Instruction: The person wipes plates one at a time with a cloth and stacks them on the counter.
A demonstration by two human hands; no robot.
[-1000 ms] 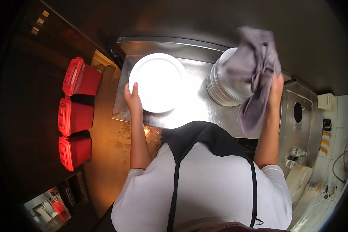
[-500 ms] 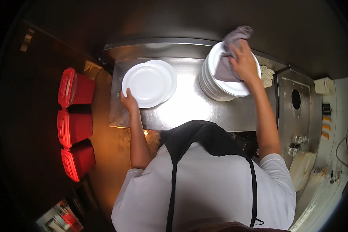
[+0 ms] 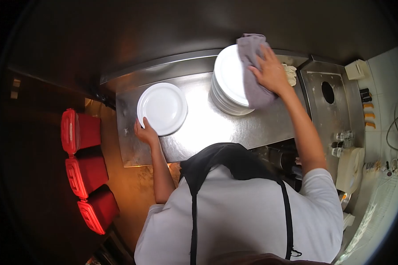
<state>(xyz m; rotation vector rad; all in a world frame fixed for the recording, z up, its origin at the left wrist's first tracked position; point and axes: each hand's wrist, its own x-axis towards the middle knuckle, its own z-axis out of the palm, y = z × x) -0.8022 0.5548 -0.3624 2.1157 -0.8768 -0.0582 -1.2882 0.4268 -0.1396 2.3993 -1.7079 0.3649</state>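
On the left part of the steel counter, a round white plate (image 3: 162,108) is gripped at its lower left rim by my left hand (image 3: 146,131), thumb on top. To the right stands a tall stack of white plates (image 3: 229,77). A grey-purple cloth (image 3: 253,84) lies over the right side of the top plate. Pressed on the cloth is my right hand (image 3: 270,70), its fingers spread and pointing up and left. Whether anything lies under the plate on the left cannot be made out.
The steel counter (image 3: 252,128) has a raised back edge. A pale crumpled cloth (image 3: 290,74) lies behind my right wrist. Farther right is a steel surface with a round hole (image 3: 327,92). Three lidded red bins (image 3: 86,172) stand at the left. Small glass jars (image 3: 344,137) sit at the right.
The cloth, first lifted in my right hand, came down onto the stack and has moved to its right side. Two overlapping plates at my left hand now look like one. The view has turned.
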